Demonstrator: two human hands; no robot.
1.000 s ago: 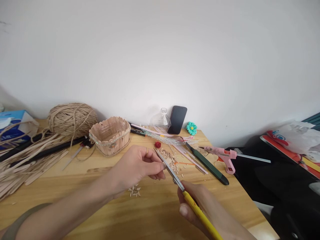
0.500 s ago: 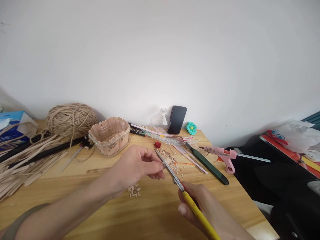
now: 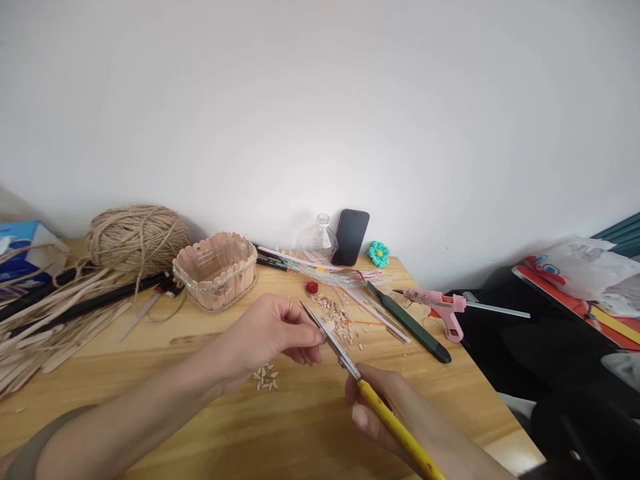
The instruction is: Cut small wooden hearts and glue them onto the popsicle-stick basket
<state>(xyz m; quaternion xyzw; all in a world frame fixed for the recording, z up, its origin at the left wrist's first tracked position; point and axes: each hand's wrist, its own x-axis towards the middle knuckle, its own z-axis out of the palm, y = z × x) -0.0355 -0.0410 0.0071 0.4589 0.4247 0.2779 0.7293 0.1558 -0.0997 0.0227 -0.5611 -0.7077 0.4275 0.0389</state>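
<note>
Two bare hands over the wooden tabletop [image 3: 300,440]. Left hand [image 3: 277,333]: thumb and forefinger together, apparently pinching a pale wood sliver [image 3: 329,325] right at the blades; mostly hidden, outline can't be told. Right hand [image 3: 387,403]: fingers wrapped around the handles of yellow-handled scissors [image 3: 369,395], blades angled up-left, near-closed beside the left fingertips.

Handling, judged: sliver feather-light, stiff, thin, likely to split along the grain or flick away; best held by its flat faces, skin well back from the blade. Scissors rigid, moderate weight, smooth handles; grip low on the yellow, off the metal.

Leaf-shaped wood pieces [image 3: 266,379] lie loose just below the left wrist, easily swept by a sleeve or forearm. Wood shavings [image 3: 340,319] and a red rosette [image 3: 312,287] sit just beyond the blades. Popsicle-stick basket [image 3: 219,285] stands to the left; green craft knife [image 3: 413,328] and pink glue gun [image 3: 453,307] crowd the right, near the table's slanting right edge. Widest room: tabletop between the forearms, toward the body.
</note>
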